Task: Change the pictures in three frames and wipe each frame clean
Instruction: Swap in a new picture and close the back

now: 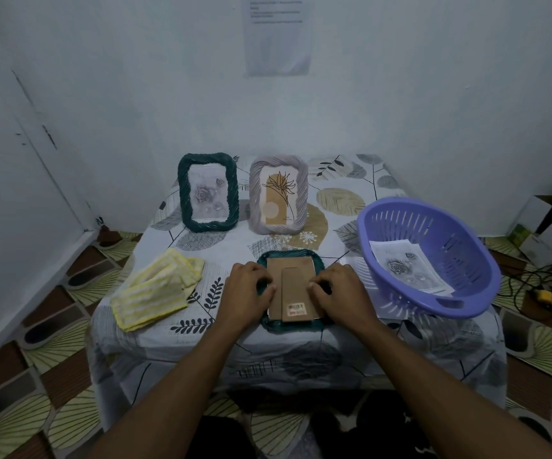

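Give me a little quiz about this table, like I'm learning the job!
1. True or false: the left hand and right hand both touch the lying frame.
2. What is in the basket? A cloths, B pictures, C a frame.
3. How many frames stand upright?
Key: 1 true. 2 B. 3 two, the green frame and the grey frame.
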A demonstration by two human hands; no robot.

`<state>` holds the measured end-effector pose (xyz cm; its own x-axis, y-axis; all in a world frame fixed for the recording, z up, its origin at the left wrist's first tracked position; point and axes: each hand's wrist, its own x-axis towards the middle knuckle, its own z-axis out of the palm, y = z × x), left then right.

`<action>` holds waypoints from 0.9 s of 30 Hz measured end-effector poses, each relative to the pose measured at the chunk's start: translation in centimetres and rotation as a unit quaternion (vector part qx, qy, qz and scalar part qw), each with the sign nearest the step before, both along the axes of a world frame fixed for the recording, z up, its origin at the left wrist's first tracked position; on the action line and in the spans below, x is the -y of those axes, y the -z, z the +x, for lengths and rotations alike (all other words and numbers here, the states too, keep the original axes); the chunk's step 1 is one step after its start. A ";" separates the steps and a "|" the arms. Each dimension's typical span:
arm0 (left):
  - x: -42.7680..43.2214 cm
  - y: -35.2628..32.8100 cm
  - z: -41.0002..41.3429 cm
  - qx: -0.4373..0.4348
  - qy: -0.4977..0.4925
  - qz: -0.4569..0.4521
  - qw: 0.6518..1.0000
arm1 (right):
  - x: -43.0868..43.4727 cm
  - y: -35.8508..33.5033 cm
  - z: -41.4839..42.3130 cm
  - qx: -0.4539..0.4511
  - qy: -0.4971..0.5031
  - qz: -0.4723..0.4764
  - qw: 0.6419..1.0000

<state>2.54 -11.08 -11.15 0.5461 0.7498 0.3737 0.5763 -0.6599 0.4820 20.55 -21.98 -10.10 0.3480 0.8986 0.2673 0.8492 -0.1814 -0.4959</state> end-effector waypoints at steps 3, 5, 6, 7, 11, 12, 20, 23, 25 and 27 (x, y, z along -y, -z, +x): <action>-1.0 -0.5 0.5 0.031 -0.018 -0.019 0.999 | -1.3 -0.4 0.8 -0.036 0.015 0.026 0.999; -2.0 -0.9 1.1 0.046 -0.033 -0.027 0.998 | -2.5 -0.6 1.6 -0.040 0.026 0.035 0.998; -2.6 -1.0 1.4 0.051 -0.036 -0.034 0.998 | -3.1 -0.7 1.9 -0.043 0.030 0.039 0.998; -3.1 -1.1 1.7 0.052 -0.035 -0.040 0.997 | -3.6 -0.8 2.1 -0.048 0.031 0.042 0.997; -4.8 -0.5 2.6 0.027 -0.017 -0.051 0.998 | -5.4 -0.2 2.6 -0.036 0.018 0.022 0.999; -4.9 -0.3 2.7 0.026 -0.013 -0.055 0.998 | -5.6 0.2 2.5 -0.029 0.015 0.016 0.999; -5.1 0.6 2.7 0.050 -0.002 -0.048 0.998 | -5.7 1.3 2.6 -0.019 0.016 0.033 0.999; -5.1 0.5 2.6 0.060 0.010 -0.054 0.997 | -5.7 1.2 2.6 -0.025 0.016 0.039 0.999; -5.0 0.5 2.6 0.062 0.011 -0.055 0.996 | -5.5 1.2 2.7 -0.026 0.014 0.040 0.999; -4.9 0.4 2.7 0.070 0.007 -0.053 0.996 | -5.5 1.1 2.7 -0.026 0.013 0.042 0.999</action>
<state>5.20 -6.23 -11.58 0.5046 0.7822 0.3655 0.4904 -0.6080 0.6243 23.28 -16.48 -11.21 0.3865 0.8645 0.3214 0.8173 -0.1595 -0.5538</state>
